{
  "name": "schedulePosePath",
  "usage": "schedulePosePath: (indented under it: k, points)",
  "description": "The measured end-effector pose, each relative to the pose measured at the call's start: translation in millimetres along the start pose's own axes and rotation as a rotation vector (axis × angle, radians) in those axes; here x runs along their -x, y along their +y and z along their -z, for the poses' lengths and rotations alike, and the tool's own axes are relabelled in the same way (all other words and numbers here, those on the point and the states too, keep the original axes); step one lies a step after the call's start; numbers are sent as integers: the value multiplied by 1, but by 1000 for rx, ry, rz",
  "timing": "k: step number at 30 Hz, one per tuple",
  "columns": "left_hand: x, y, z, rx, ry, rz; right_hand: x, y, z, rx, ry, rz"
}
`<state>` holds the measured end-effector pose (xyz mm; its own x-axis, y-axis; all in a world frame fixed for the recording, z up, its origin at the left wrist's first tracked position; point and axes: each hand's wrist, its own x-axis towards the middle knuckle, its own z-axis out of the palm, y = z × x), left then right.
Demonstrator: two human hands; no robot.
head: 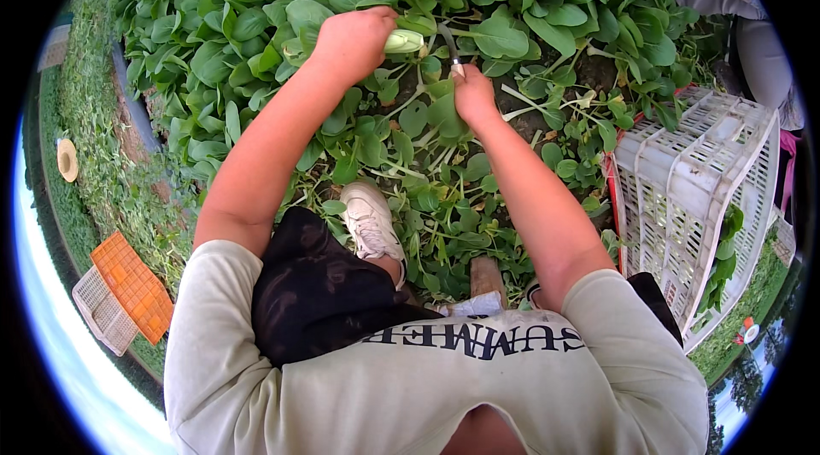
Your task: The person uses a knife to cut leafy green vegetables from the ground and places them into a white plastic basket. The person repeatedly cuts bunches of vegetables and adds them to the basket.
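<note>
My left hand (356, 40) is closed around a head of bok choy, whose pale cut base (405, 41) points right out of the fist. Its leaves (309, 14) spread on the other side of my fingers. In my right hand (475, 95) is the handle of a sickle (450, 41); the curved dark blade reaches up among the plants, a little right of the bok choy's base. The blade's tip is partly hidden by leaves. Beneath both hands, loose leaves and pale stalks (410, 163) litter the soil.
Dense standing bok choy (218, 25) fills the ground ahead and left. A white plastic crate (692, 154) with greens inside stands close on my right, and another person's leg (762, 61) is beyond it. Orange (131, 279) and white crates (106, 307) lie far left. My shoe (371, 218) rests among the leaves.
</note>
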<state>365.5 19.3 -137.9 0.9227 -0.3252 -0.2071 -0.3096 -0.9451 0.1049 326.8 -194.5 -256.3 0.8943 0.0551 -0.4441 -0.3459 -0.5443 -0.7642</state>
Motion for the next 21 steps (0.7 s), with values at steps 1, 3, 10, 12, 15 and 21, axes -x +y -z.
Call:
schedulePosePath:
  k: [1, 3, 10, 12, 15, 21]
  points:
    - [1, -1, -1, 2, -2, 4, 1, -4, -2, 19, 8, -3]
    - [-1, -1, -4, -19, 0, 12, -13, -1, -12, 80, -47, -2]
    - [24, 13, 22, 161, 140, -10, -4, 20, 10, -463, -194, -102]
    - [43, 22, 40, 321, 253, -18, 33, -11, 45, -720, -175, -96]
    - [63, 44, 63, 630, 304, -61, 63, -28, 84, -1141, -204, 3]
    - [92, 76, 55, 1157, 69, -31, 85, -65, 107, -1241, -311, 123]
